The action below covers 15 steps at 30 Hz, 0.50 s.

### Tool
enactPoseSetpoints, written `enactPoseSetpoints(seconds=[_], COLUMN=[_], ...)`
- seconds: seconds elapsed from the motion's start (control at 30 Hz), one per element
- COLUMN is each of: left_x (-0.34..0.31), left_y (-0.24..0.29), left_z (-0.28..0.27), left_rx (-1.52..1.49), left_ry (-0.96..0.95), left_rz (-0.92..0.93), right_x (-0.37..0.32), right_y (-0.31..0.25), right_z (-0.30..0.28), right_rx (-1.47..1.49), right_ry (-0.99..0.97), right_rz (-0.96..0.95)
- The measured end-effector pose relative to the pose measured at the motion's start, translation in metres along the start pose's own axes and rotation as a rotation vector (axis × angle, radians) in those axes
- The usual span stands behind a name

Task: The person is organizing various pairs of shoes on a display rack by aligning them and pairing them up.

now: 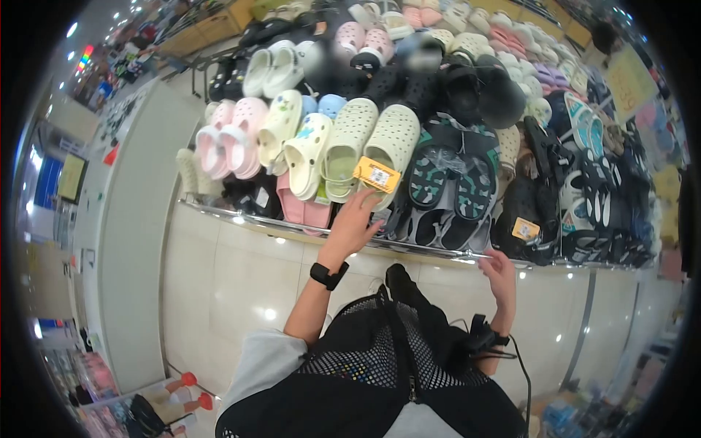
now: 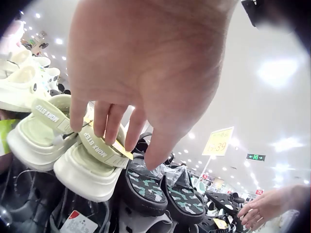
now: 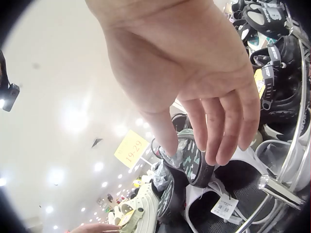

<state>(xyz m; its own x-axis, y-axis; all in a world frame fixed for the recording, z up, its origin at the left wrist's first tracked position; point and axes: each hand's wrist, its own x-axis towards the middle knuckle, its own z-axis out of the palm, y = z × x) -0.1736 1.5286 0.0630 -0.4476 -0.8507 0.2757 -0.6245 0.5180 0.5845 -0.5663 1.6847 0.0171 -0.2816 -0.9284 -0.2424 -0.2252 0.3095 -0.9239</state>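
Observation:
A pair of pale green clogs [image 1: 394, 135] with heel straps [image 2: 95, 145] lies at the front of the shoe display, a yellow price tag [image 1: 377, 175] on the right one. My left hand [image 1: 352, 230] reaches over their heel end, its fingers [image 2: 115, 121] loosely extended with the tips right at the strap and tag. Just right of them sit black slides [image 1: 431, 179] with a green camouflage pattern and clear plastic on top. Beside the metal rail [image 1: 453, 253], my right hand [image 1: 500, 276] hangs with relaxed fingers and holds nothing.
White clogs with charms [image 1: 307, 150] and pink clogs [image 1: 244, 131] stand to the left. Black sandals [image 1: 522, 201] fill the right side. A yellow price sign [image 1: 629, 86] rises at the right. A grey counter [image 1: 131, 233] stands on the left, with tiled floor [image 1: 241, 263] before the rack.

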Motion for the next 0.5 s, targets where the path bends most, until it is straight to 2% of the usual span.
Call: enactPoseSetpoints(seconds=[0.07, 0.2, 0.3, 0.5], left_x=[-0.02, -0.042, -0.048, -0.033], left_y=[-0.001, 0.004, 0.015, 0.059], left_z=[0.007, 0.013, 0.015, 0.049], left_rx=[-0.007, -0.026, -0.053, -0.018], left_ry=[-0.05, -0.018, -0.079, -0.109], left_rz=[-0.072, -0.077, -0.158, -0.136], right_x=[-0.019, -0.042, -0.037, -0.032], right_y=[-0.001, -0.02, 0.0, 0.017], right_z=[-0.004, -0.008, -0.025, -0.065], right_rx=[-0.02, 0.066, 0.004, 0.017], right_ry=[-0.035, -0.008, -0.034, -0.048], right_rz=[0.069, 0.116, 0.052, 0.006])
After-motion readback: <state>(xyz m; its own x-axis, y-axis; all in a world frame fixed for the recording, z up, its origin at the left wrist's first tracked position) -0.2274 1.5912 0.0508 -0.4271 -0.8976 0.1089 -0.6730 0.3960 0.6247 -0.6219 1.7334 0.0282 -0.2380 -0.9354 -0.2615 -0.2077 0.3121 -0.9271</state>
